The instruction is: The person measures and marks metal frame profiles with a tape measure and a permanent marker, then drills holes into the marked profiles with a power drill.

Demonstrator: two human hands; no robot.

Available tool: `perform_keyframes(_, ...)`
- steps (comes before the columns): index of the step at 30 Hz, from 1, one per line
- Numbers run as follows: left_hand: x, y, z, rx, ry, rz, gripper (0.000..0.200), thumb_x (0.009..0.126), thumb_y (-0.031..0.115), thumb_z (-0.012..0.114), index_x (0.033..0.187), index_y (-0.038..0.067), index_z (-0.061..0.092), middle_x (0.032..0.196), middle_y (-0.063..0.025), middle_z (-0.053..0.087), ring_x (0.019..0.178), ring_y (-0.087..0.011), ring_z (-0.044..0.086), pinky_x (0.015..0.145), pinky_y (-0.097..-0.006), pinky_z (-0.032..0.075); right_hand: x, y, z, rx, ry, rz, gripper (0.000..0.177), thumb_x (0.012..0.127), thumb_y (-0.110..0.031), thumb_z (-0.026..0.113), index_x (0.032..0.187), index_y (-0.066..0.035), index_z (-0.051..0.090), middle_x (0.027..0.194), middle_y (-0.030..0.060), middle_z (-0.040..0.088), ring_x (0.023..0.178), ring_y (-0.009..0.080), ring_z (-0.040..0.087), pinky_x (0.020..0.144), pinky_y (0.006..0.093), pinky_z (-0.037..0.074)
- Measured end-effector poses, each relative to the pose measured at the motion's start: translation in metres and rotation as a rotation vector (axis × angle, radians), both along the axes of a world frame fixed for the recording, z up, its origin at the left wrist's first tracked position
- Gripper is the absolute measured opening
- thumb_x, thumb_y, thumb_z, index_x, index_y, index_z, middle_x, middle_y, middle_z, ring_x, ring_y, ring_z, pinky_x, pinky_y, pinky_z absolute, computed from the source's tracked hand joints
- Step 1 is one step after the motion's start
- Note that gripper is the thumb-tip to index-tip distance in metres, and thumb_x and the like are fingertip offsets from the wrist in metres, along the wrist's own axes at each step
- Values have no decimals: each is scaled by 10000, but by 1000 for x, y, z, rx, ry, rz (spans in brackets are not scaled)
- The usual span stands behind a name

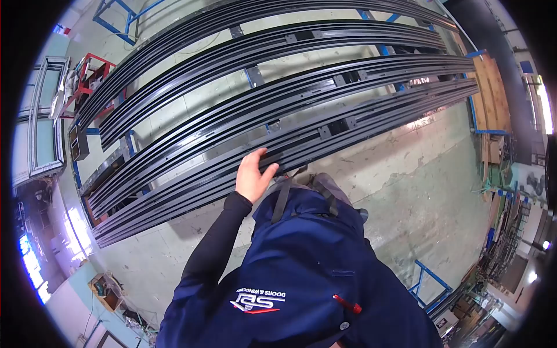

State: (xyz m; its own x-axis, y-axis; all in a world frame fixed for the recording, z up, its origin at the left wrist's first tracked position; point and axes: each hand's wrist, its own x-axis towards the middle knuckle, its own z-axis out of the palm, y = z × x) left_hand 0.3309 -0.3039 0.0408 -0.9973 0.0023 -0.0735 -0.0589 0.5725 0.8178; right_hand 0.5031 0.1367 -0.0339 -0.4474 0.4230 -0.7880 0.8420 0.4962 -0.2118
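Observation:
My left hand (253,178) is at the near edge of the closest long dark grooved metal profile (203,182). Its thumb stands apart from the fingers, and the fingertips overlap the profile's surface in this view. Nothing shows in its grasp. Small plates and a cutout (336,126) sit along this profile, to the right of the hand. My right hand is out of sight; only the right side of my dark blue jacket (389,284) shows.
More long dark profiles (232,107) lie side by side beyond, across blue stands (253,75). A wooden board (492,95) is at their right end. A red-framed cart (96,72) stands at the left, and a blue metal frame (430,284) at the lower right.

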Motion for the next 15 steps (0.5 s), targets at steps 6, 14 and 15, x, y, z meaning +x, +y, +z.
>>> perform_keyframes(6,-12,45,0,-359,12,-181,754,789,407,770,1422,91,509,1542,-159,417,1416,-363,367,1123,-507,322,-81,-7,9,34,59,99,431,801,-148,749,1204,-62,624,888,115,670,750,259,633,643,417,504)
perform_keyframes(14,-41,72,3,-380,-61,-131,706,821,424,743,1406,92,530,1493,-152,468,1390,-358,385,1119,-507,309,-146,-8,14,32,91,186,434,801,-163,749,1203,-57,623,906,124,673,775,272,636,665,421,504)
perform_keyframes(15,-44,74,3,-382,-68,-122,696,822,422,744,1397,89,537,1481,-150,480,1381,-356,394,1115,-505,313,-153,-8,13,26,94,194,435,801,-165,748,1203,-56,623,908,125,674,778,273,637,668,421,504)
